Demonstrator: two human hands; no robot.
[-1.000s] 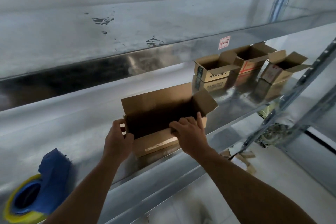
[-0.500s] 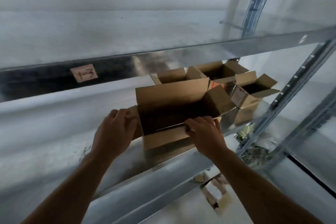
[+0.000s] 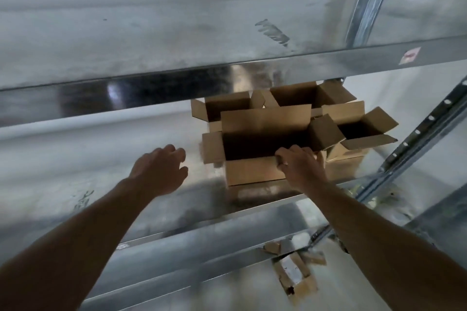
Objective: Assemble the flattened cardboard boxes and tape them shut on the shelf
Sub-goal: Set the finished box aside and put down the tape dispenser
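I have the right hand [image 3: 303, 166] clamped on the open box [image 3: 252, 171], fingers curled over the top rim of its near wall with the fingertips inside. The left hand [image 3: 159, 169] hangs free just to the box's left, fingers loosely bent and holding nothing. The box stands on the metal shelf [image 3: 151, 197], close to the front edge and toward the right end, with its far and end flaps up. It is erected but not closed, and I see no tape from here. My worry is the one-handed hold. A tug on that near wall could drag or tip the box over the front edge, since the left hand is not steadying it. Squeezing the rim could also crease the cardboard, so the flaps would meet badly. The right end flap sits against the neighbouring open box [image 3: 364, 129], and two more boxes [image 3: 227, 106] crowd in behind. Pushing sideways or back may snag flaps and shove them toward the shelf's right end.
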